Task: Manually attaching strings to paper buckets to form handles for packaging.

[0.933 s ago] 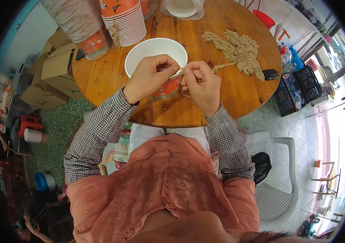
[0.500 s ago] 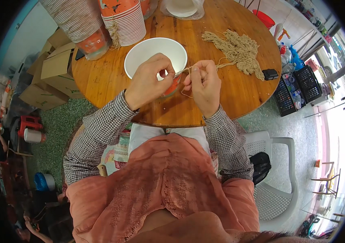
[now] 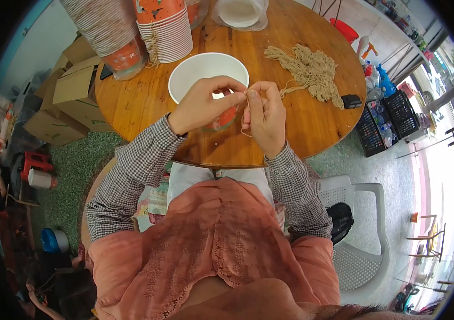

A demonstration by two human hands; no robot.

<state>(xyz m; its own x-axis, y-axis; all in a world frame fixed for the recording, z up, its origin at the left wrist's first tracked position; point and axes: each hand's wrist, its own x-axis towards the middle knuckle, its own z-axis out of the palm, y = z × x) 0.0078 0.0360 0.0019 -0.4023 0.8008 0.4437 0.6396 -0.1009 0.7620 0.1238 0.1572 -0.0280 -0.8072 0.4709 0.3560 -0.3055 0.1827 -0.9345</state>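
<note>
A paper bucket [image 3: 183,71], white inside and orange-patterned outside, is tilted on the table close to me, its mouth facing up and away. Over its near right side my left hand [image 3: 205,105] pinches thin tan twine, thumb and forefinger together. Fingertips touching those of the left, my right hand [image 3: 265,114] is closed on the same twine [image 3: 244,131], whose short end dangles below it. Another strand runs from the right hand to a loose heap of tan twine [image 3: 312,72]. My fingers hide the exact spot where the strands meet.
Stacked paper buckets [image 3: 169,41] stand at the far left of the round wooden table [image 3: 291,138], beside a bagged stack [image 3: 123,56]. A bag of white lids [image 3: 239,15] lies at the back, a small black box [image 3: 351,101] at the right. A white chair [image 3: 363,234] stands beside me.
My hands have come together, the left moving right until the fingertips meet. The twine stretched between them no longer shows. The view has shifted slightly.
</note>
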